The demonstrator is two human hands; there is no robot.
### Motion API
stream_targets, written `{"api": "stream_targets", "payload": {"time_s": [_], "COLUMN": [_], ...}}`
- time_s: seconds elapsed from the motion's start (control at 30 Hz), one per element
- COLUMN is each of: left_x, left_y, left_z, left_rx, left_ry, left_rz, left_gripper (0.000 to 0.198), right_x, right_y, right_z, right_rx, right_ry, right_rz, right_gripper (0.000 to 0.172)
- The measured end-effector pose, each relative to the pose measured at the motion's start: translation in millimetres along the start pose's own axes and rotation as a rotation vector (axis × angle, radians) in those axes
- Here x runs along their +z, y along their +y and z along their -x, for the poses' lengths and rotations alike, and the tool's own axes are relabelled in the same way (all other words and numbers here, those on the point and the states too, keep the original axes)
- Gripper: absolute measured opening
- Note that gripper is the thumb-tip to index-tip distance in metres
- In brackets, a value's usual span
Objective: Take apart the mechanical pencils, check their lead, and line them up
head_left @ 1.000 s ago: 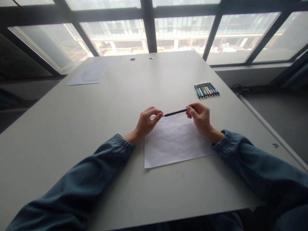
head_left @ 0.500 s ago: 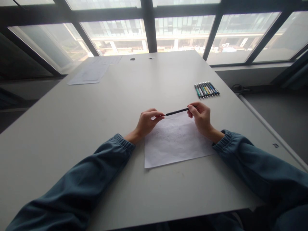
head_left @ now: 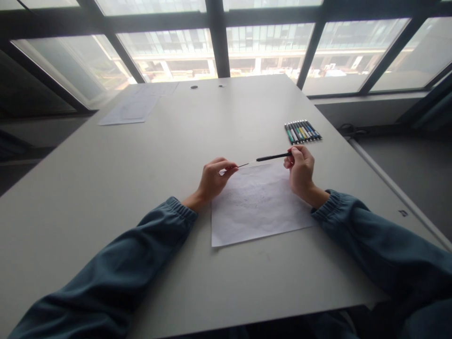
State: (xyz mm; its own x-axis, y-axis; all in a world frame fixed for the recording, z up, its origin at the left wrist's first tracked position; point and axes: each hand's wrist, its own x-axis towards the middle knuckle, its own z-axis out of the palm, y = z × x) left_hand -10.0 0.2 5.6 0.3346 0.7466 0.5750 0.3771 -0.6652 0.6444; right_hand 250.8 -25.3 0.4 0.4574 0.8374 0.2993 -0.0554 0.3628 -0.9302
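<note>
My left hand [head_left: 216, 178] pinches a thin pen refill [head_left: 243, 165] between thumb and fingertips. Its dark end points right, toward the pen; whether a pale, see-through stretch links the two is hard to make out. In my right hand [head_left: 300, 168] is a black pen barrel [head_left: 273, 157], gripped at its right end and held nearly level. Both are raised above the top edge of a wrinkled white sheet of paper [head_left: 261, 212], which bears faint marks in its upper half. The right forearm's cuff overlaps the sheet's right side.
A row of several pens [head_left: 302, 132] with coloured labels lies beyond my right hand. More sheets of paper [head_left: 129, 106] rest at the table's far left. The white table [head_left: 169, 141] reaches toward the windows, with a round dark spot [head_left: 194, 87] near its far edge.
My right hand has moved right and slightly up with the pen barrel, drawing it away from my left hand. More of the refill now shows between them.
</note>
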Motion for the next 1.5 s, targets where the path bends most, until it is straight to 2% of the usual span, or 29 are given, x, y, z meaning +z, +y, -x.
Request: {"api": "stream_targets", "payload": {"time_s": [0.2, 0.33, 0.6, 0.73, 0.87, 1.0, 1.2, 1.37, 1.5], "left_x": [-0.8, -1.2, -0.6, 0.1, -0.7, -1.5, -1.1, -0.1, 1.8], "left_y": [-0.5, -0.4, -0.5, -0.2, 1.1, 3.5, 6.0, 9.0, 10.3], "left_z": [-0.7, -0.7, 1.4, 3.5, 3.7, 3.3, 4.4, 3.9, 4.7], "left_rx": [0.004, 0.062, 0.204, 0.262, 0.280, 0.264, 0.264, 0.266, 0.288], "left_ry": [0.108, 0.032, -0.222, -0.316, -0.356, -0.388, -0.406, -0.407, -0.398], "left_rz": [-0.038, -0.023, -0.212, -0.228, -0.250, -0.279, -0.300, -0.323, -0.364], "left_gripper": [0.017, 0.017, 0.017, 0.017, 0.019, 0.021, 0.021, 0.021, 0.022], "right_x": [-2.3, 1.1, 1.7, 0.7, 0.6, 0.2, -2.2, -4.8, -3.2], "right_y": [3.7, 0.6, 4.9, 5.3, 6.0, 7.3, 7.2, 12.0, 9.0], "right_z": [-3.1, 1.7, 7.4, 8.3, 8.1, 8.3, 9.4, 9.0, 11.0], "right_rx": [0.061, 0.091, -0.054, -0.094, -0.104, -0.100, -0.245, -0.238, -0.282], "right_ry": [0.031, -0.020, -0.175, -0.247, -0.313, -0.348, -0.383, -0.416, -0.397], "right_rz": [-0.028, 0.004, 0.324, 0.430, 0.502, 0.576, 0.761, 0.885, 0.882], "right_gripper": [0.019, 0.015, 0.017, 0.018, 0.020, 0.014, 0.004, 0.006, 0.010]}}
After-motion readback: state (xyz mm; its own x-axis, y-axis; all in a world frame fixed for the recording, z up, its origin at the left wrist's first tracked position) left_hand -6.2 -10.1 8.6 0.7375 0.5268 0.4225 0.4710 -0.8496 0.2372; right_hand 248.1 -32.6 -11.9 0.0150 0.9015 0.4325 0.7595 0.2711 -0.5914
